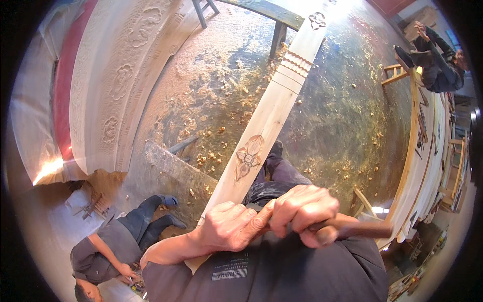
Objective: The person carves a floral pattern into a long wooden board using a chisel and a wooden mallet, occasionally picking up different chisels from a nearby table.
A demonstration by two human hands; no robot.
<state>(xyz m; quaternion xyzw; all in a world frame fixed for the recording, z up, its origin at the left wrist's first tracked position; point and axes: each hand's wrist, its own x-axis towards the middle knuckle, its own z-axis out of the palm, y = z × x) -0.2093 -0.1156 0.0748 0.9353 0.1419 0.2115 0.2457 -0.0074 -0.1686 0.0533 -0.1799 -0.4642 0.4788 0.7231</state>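
Observation:
Both my hands are close together in front of my chest, above the near end of a long pale wooden board. Carved into the board are a flower and a band of ridges. My right hand is closed round a brown wooden handle, which sticks out to the right and is slightly blurred. My left hand is curled shut, its thumb against the right hand. Whatever lies inside its fingers is hidden.
Wood shavings litter the floor. Large carved panels stand at the left. A person sits at the lower left, another at the upper right. On the right, a workbench carries boards and several tools.

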